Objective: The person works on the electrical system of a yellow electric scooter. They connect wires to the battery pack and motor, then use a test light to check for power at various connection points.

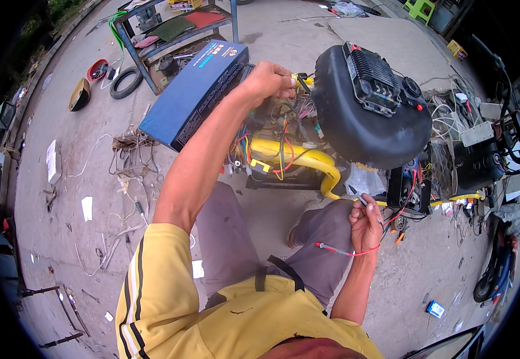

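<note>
Below the black shell [355, 140], the right hand [366, 224] is pinching a dark, pen-like probe [357, 195]; left of that shell, the left hand [270, 82] is showing bent fingers, grip impossible to tell.

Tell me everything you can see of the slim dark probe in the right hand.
The slim dark probe is pen-like, black and grey, and looks like plastic. It slants, its narrow end pointing up and left in the picture, near the clear plastic sheet. The right hand grips it, fingers hiding part of its body. Whether its tip touches anything is hard to tell.
</note>
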The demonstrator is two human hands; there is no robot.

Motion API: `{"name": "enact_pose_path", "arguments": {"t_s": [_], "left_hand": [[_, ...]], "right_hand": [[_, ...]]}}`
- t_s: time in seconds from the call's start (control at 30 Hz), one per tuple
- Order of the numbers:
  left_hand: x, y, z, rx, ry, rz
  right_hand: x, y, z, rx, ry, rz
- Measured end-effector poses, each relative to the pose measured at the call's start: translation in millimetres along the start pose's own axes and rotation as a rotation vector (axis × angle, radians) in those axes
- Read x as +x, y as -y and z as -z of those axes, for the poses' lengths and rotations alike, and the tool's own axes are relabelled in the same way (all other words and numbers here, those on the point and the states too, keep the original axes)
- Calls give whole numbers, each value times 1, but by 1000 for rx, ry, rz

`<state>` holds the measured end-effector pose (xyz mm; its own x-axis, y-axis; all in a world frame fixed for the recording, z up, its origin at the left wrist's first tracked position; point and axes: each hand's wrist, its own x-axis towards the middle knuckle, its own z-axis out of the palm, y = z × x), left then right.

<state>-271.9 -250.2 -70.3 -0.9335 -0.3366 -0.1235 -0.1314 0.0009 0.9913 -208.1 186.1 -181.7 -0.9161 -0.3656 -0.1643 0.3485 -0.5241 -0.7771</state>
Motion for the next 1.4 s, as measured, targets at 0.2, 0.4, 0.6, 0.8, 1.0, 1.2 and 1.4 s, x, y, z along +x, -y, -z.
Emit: {"name": "enact_pose_path", "arguments": {"t_s": [0.2, 0.4, 0.6, 0.8, 1.0, 1.2, 1.4], "left_hand": [[-1, 1, 1, -13, -15, 1], [-4, -1, -4, 53, 9, -15], [-22, 5, 20, 309, 6, -202], [-91, -10, 42, 194, -255, -388], [-178, 6, 25, 179, -304, -445], [-286, 58, 17, 170, -198, -288], [-354, 144, 28, 124, -230, -37]], "right_hand": [[-1, -1, -1, -4, -4, -2], [-5, -1, 1, 0, -22, -2], [-3, 14, -6, 19, -98, -92], [56, 93, 37, -23, -198, -70], [199, 204, 103, -306, -278, -154], [212, 158, 153, -1529, -509, -237], [211, 184, 160, -1532, -219, -725]]}}
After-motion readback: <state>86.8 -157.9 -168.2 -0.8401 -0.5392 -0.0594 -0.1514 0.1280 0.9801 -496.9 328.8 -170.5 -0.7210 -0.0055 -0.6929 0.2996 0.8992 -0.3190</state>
